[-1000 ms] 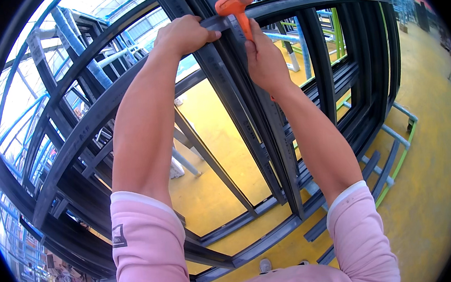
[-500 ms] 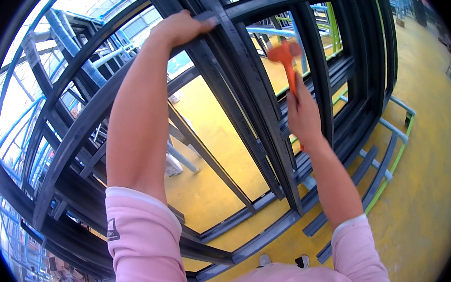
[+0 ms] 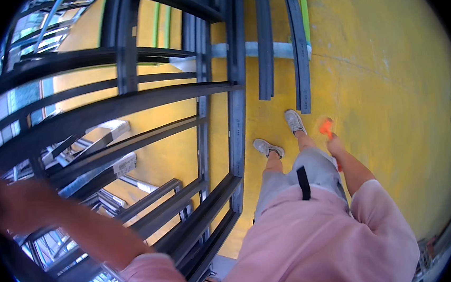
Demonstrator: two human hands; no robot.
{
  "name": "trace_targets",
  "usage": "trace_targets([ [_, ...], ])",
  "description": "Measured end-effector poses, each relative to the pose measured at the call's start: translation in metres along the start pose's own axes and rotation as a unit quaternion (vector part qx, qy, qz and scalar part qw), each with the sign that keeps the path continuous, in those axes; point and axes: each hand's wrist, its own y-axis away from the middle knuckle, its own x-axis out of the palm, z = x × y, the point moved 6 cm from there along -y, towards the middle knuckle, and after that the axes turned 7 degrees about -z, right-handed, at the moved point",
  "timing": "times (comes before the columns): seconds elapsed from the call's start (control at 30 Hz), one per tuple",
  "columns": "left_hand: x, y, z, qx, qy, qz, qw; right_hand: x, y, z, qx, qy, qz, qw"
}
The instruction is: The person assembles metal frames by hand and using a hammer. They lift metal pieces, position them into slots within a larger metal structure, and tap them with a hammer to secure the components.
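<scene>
My right hand [image 3: 335, 145] is closed round the handle of an orange mallet [image 3: 326, 126], held low beside my right leg and away from the metalwork. To my left stand tall dark metal frames [image 3: 237, 108] with several crossbars. My left hand [image 3: 27, 207] is up at the far left, beside the dark frame member at the edge of the view. Motion smears its fingers, so I cannot tell whether they grip the metal.
Two dark metal profiles [image 3: 298, 55] lie ahead on a low rack with a blue padded bar [image 3: 282, 48] and green rails. Behind the frames are more bars, some with wrapped ends [image 3: 125, 165]. The floor [image 3: 392, 106] is yellow.
My view has turned right and down, so my legs and shoes now show. The mallet has dropped from beside the frame to beside my leg. My left hand now appears at the far left.
</scene>
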Motion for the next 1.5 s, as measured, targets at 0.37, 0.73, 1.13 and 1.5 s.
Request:
trace_targets([
  [0.37, 0.271, 0.908, -0.064, -0.308, -0.069, 0.659, 0.682, 0.049, 0.093, -0.292, 0.268, -0.042, 0.056, 0.961],
  [0.73, 0.209, 0.814, -0.061, -0.467, 0.159, 0.661, 0.565, 0.051, 0.049, -0.127, 0.232, -0.155, 0.039, 0.959],
  [1.13, -0.024, 0.475, -0.159, -0.486, 0.243, 0.590, 0.597, -0.104, 0.117, 0.340, -0.263, -0.528, 0.070, 0.805],
  [1.5, -0.130, 0.161, -0.141, -0.331, 0.561, 0.342, 0.678, -0.268, 0.344, 0.462, -0.649, -0.243, 0.174, 0.699],
])
